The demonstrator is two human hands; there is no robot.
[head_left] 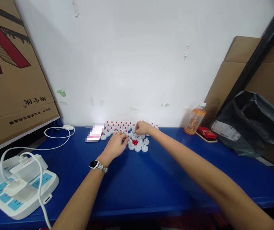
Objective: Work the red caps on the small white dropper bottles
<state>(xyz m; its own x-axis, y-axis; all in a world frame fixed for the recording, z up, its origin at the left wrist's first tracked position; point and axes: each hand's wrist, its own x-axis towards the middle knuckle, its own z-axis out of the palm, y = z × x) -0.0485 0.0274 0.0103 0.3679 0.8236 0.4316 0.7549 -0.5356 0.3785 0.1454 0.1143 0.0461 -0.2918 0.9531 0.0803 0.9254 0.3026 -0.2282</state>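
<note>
White nozzle caps [144,148] with bare spouts stand in a cluster on the blue table, around a small pile of loose red tips [135,142]. Behind them are rows of similar white caps with red tips [111,125] on their spouts. My left hand [116,144] is at the left side of the cluster, fingers bent and brought together; whatever they pinch is too small to make out. Over the back of the cluster, my right hand [142,127] is closed in a pinch, and its fingers hide what is in them. A watch [97,164] is on my left wrist.
At the left lie a power strip [53,185] with plugs, a white cable [55,148] and a lit phone [95,132]. An orange drink bottle [195,119], a red box [206,132] and a dark plastic bag [249,124] are at the right. A large carton [14,83] flanks the left side.
</note>
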